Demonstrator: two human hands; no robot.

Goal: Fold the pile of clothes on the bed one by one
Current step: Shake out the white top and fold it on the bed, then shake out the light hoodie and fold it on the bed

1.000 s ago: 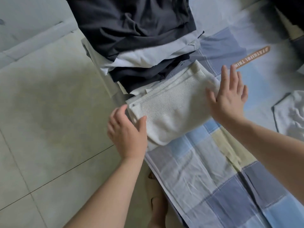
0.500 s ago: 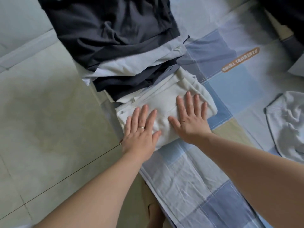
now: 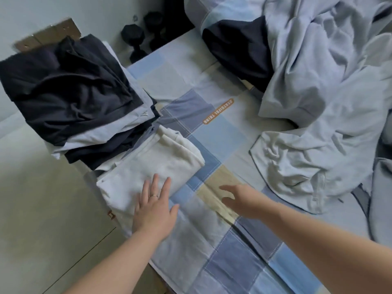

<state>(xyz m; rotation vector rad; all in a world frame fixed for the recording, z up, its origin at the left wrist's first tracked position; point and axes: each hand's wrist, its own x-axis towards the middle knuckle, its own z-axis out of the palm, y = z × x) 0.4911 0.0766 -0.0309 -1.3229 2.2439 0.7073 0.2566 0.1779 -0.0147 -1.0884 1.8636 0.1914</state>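
One folded stack (image 3: 74, 98) sits at ten o'clock. My left hand (image 3: 154, 209) rests flat, fingers spread, on one folded white garment (image 3: 152, 164) at the edge of the bed (image 3: 222, 134). My right hand (image 3: 239, 200) hovers loose-fingered, holding nothing. One crumpled pale garment (image 3: 297, 162) lies at two o'clock.

the right hand (image 3: 237, 198) is smeared by motion blur, so its fingers are not told apart. the unfolded pile (image 3: 318, 102) is cut off by the top and right edges. the lower layers of the folded stack (image 3: 101, 133) are largely hidden under a dark garment (image 3: 70, 85). the lettering on the orange label (image 3: 218, 111) is too blurred to be read.
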